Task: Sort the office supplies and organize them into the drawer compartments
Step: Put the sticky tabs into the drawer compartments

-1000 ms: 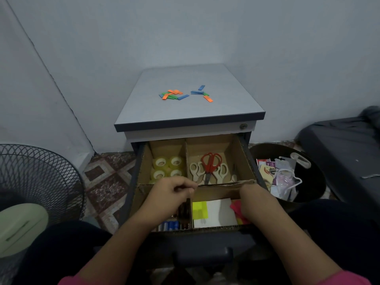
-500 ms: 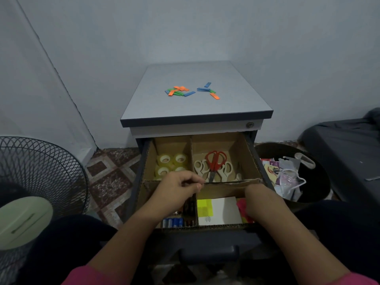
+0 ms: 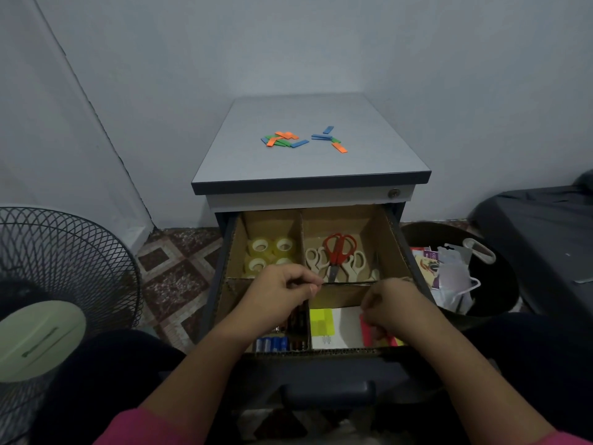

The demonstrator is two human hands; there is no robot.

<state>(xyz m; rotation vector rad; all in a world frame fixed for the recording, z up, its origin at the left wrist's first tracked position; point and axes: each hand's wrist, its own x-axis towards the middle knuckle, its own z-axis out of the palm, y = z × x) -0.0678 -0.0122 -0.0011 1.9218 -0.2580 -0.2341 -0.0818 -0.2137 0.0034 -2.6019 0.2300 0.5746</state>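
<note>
Both hands work inside the drawer (image 3: 393,248) — left hand (image 3: 282,292) curled at the cardboard divider (image 3: 345,285), right hand (image 3: 390,305) pinching red sheets (image 3: 369,329); next likely the colored strips (image 3: 288,139) at twelve o'clock.

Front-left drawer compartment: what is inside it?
Blue batteries show at its front edge, darker items beside them. The left hand covers the rest.

tape rolls (image 3: 269,253) left, scissors (image 3: 337,255) right

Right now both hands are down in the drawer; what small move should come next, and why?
Probably lift the left hand toward the coloured strips on the cabinet top. They look like the only supplies left outside the drawer, which already holds tape rolls and scissors.
</note>
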